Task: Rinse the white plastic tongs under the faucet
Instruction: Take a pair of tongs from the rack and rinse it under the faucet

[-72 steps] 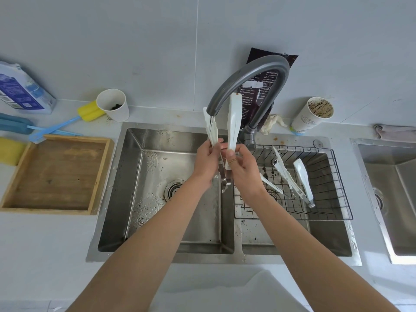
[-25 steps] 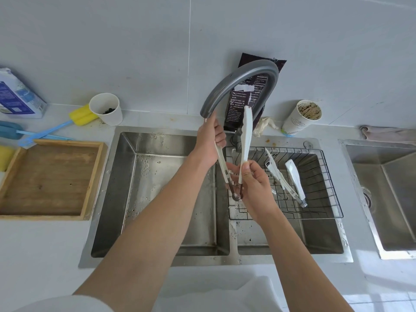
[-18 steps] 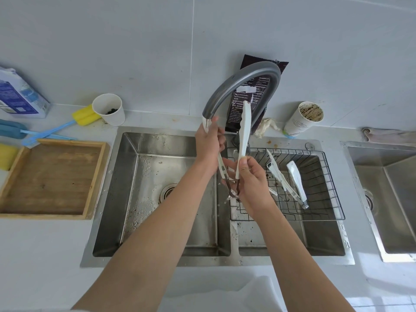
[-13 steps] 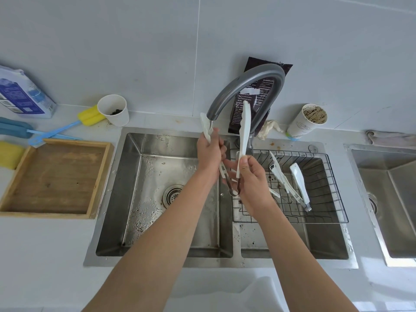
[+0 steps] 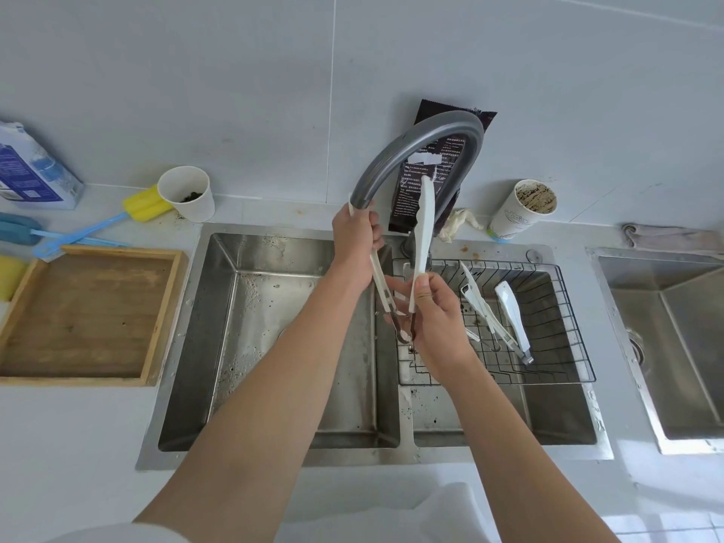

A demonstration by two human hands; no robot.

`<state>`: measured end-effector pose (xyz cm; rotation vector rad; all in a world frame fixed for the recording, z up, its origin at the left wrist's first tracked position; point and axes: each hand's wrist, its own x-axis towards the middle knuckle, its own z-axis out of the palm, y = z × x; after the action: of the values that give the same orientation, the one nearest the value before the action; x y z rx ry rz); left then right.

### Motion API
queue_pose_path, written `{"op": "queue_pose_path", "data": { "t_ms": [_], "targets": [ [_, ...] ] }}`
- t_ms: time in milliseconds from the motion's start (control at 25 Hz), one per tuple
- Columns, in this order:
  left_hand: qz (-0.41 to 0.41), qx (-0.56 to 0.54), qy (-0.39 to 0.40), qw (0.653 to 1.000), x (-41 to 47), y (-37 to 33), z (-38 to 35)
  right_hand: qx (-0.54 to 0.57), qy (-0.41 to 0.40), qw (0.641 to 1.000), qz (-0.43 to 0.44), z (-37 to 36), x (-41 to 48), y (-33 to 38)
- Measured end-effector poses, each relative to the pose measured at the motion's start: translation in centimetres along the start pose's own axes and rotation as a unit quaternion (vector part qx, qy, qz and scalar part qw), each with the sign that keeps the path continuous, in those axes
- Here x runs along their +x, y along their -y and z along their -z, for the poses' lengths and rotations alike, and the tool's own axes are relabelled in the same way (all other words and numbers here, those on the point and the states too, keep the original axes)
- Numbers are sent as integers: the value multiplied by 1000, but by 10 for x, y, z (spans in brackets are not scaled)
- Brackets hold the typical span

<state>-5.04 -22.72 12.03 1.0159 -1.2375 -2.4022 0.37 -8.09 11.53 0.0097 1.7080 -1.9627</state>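
Observation:
I hold white plastic tongs [image 5: 424,221] upright over the divider of the double sink [image 5: 274,346], hinge end down and arms spread in a V. My left hand [image 5: 354,244] wraps the left arm right under the spout of the grey arched faucet [image 5: 415,141]; only that arm's tip and lower part show. My right hand [image 5: 435,323] pinches the lower part of the right arm near the metal hinge. I cannot make out running water.
A black wire rack [image 5: 548,370] in the right basin holds other white tongs [image 5: 509,315]. A wooden tray [image 5: 86,315], brushes [image 5: 117,219] and a paper cup [image 5: 188,194] lie left. Another cup [image 5: 523,209] and a dark pouch [image 5: 435,166] stand behind the faucet. A second sink [image 5: 666,346] is at the right.
My left hand has slid up and down the left arm of the tongs beneath the spout and now grips it high. The right hand has kept its hold near the hinge.

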Motion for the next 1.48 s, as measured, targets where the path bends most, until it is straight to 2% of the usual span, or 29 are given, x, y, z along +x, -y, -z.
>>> {"op": "queue_pose_path", "data": {
  "t_ms": [200,280,480,800,1000,1160,1480],
  "targets": [
    [-11,45,34,998,-23,26,-3,-5,-39,999,13,1,8,7],
    [-4,30,38,999,-25,31,0,-8,-35,999,6,0,6,6],
    [0,33,14,999,-11,7,2,3,10,1000,2,-4,-1,1],
    [-1,1,-7,1000,-2,1,2,-5,-6,1000,2,-1,-1,-3],
    [-41,76,1,996,-21,29,4,-28,-35,999,21,-6,5,2],
    [-72,123,16,990,-23,39,16,-71,-26,996,35,-8,0,2],
    [-135,221,-73,963,-2,11,12,-122,-14,991,47,-15,-13,-11]
  ]
}}
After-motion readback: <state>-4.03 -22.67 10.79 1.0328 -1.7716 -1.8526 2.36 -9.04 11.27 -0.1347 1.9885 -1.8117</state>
